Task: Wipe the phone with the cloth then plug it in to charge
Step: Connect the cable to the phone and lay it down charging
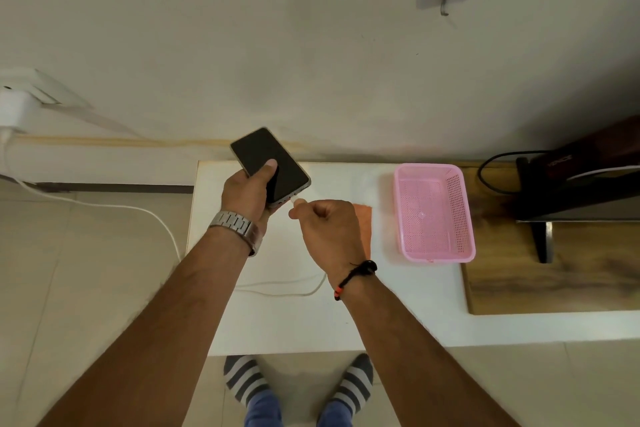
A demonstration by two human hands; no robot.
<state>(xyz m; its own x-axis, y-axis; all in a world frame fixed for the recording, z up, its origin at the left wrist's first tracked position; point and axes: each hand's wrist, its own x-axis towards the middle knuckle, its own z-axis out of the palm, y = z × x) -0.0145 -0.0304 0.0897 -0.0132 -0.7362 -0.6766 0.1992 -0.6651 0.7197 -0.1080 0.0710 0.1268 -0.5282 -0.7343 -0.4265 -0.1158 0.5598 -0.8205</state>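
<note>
Two striped socks [298, 381] stand at the near edge of the frame, toes just under the white table [398, 315]. Above them both forearms reach out over the tabletop. The left hand [247, 196] grasps the phone [270, 166] from beneath, thumb lying across the dark screen, and holds it lifted off the table with its bottom edge tilted toward the right. The right hand [327, 227] is clenched on the white charging plug [297, 201], pinching it at the fingertips, and the plug's tip sits right at the phone's bottom edge. Whether it is already seated in the port or only touching the opening is hard to tell from here.

From the right hand the white cable [298, 291] loops back across the table, then runs off the left edge toward the wall charger [14, 111] at far left. The orange cloth [364, 222] lies flat on the table just behind the right hand, beside the pink basket [433, 211].

With the cloth set down, the wiping looks finished and the plugging step is in hand. The next move calls for lining the plug squarely with the port and pressing straight in while the left hand braces the phone against the push.
</note>
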